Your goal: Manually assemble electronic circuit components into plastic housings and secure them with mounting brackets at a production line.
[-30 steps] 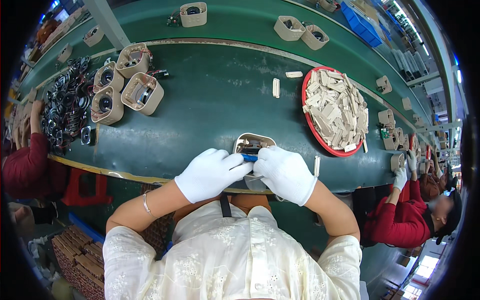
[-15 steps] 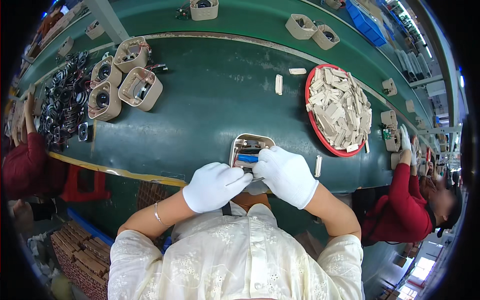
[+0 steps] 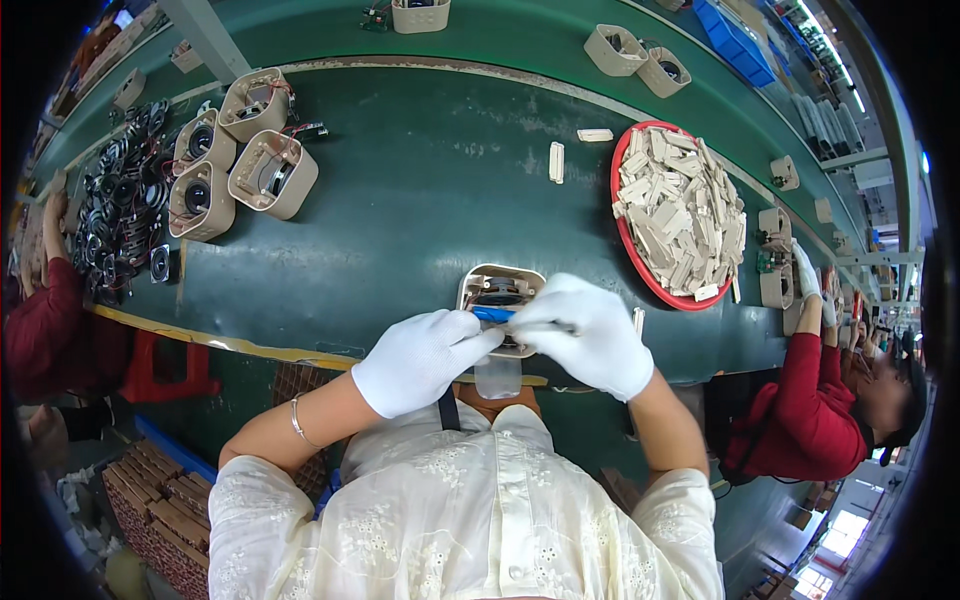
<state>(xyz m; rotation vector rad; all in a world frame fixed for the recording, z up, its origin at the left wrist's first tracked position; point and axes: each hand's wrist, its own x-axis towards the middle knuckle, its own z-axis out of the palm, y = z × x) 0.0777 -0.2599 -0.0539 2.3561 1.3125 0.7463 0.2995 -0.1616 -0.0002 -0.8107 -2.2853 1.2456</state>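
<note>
A beige, open-topped speaker housing (image 3: 464, 287) lies at the table's front edge before me, a round black speaker (image 3: 499, 290) inside it. A blue piece (image 3: 491, 314) lies across its opening; its kind is unclear. My left hand (image 3: 418, 360), white-gloved, is closed at the housing's near left side, fingertips by the blue piece. What it grips is hidden. Over the housing's right side, my gloved right hand (image 3: 590, 335) has thumb and fingers pinched together, slightly blurred; I cannot make out what is between them. A translucent pale piece (image 3: 498, 379) hangs below the housing at the table edge.
A red basin (image 3: 617, 215) heaped with beige plastic strips stands at right, a few loose strips (image 3: 556, 162) nearby. Several speaker housings (image 3: 273, 174) and a pile of black speakers (image 3: 120, 195) are at left. Co-workers in red sit on both sides; a green conveyor (image 3: 510, 50) runs behind.
My right hand has lifted from the housing's near edge and shifted right. My left hand has moved slightly left. The translucent piece below the housing shows more fully.
</note>
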